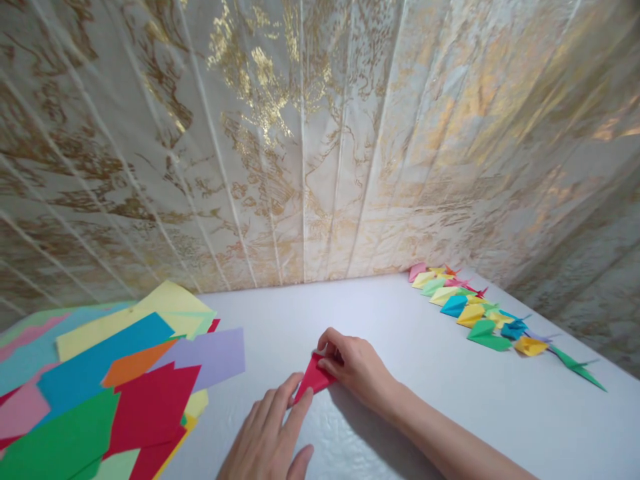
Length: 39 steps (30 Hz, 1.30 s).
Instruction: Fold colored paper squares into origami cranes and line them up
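Observation:
A small piece of folded red paper point(315, 377) lies on the white table in front of me, its narrow point towards my left hand. My right hand point(353, 363) pinches its far right edge between thumb and curled fingers. From the near left, my left hand point(277, 423) reaches in with fingers stretched out and thumb apart. Its index fingertip rests on the paper near the narrow point, and another fingertip is at the left edge. Part of the paper is hidden under the right fingers.
Loose coloured paper sheets point(150, 407) overlap in a pile at the left. Rows of folded paper figures point(455, 305) stand at the right, with a green folded figure point(577, 368) nearest the right edge. A gold-patterned curtain point(300, 167) hangs behind the white table point(280, 320).

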Tool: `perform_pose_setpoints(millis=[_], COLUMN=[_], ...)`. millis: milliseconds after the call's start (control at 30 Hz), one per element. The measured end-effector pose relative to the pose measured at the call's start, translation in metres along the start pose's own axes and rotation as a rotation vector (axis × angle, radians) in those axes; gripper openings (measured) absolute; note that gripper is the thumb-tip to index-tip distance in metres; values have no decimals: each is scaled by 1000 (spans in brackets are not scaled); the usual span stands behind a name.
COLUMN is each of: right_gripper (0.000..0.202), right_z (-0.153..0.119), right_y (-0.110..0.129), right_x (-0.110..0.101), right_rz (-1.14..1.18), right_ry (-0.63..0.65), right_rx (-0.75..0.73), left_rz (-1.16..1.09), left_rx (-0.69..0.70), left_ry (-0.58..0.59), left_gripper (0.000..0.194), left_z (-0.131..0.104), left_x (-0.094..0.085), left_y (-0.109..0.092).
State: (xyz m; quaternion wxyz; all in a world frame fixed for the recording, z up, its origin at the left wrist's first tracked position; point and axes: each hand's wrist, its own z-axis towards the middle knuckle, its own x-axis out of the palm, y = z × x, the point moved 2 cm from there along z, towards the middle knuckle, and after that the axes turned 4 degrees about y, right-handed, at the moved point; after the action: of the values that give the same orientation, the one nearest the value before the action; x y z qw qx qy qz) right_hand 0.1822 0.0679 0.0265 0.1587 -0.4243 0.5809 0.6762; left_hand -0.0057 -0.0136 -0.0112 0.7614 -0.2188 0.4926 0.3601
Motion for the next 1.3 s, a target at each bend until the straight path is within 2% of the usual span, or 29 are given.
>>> perform_pose_setpoints(millis=[200, 667, 933, 1300], right_gripper=[16, 14, 14, 12], right_z=[0, 1, 1, 2], right_y=[-2, -5, -1, -3], right_x=[3, 6, 4, 6], right_rz=[-22, -74, -97, -111], right_ry=[-21, -41, -35, -35], right_rx=[-18, -45, -13, -14], left_rz=[-23, 63, 50, 15], left_rx=[10, 35, -13, -31], left_ry=[-5, 41, 152, 209], left_gripper=[50, 52, 54, 55], left_z=[5, 5, 7, 14], left_x=[-8, -7, -6, -12], left_y=[-3, -9, -10, -13])
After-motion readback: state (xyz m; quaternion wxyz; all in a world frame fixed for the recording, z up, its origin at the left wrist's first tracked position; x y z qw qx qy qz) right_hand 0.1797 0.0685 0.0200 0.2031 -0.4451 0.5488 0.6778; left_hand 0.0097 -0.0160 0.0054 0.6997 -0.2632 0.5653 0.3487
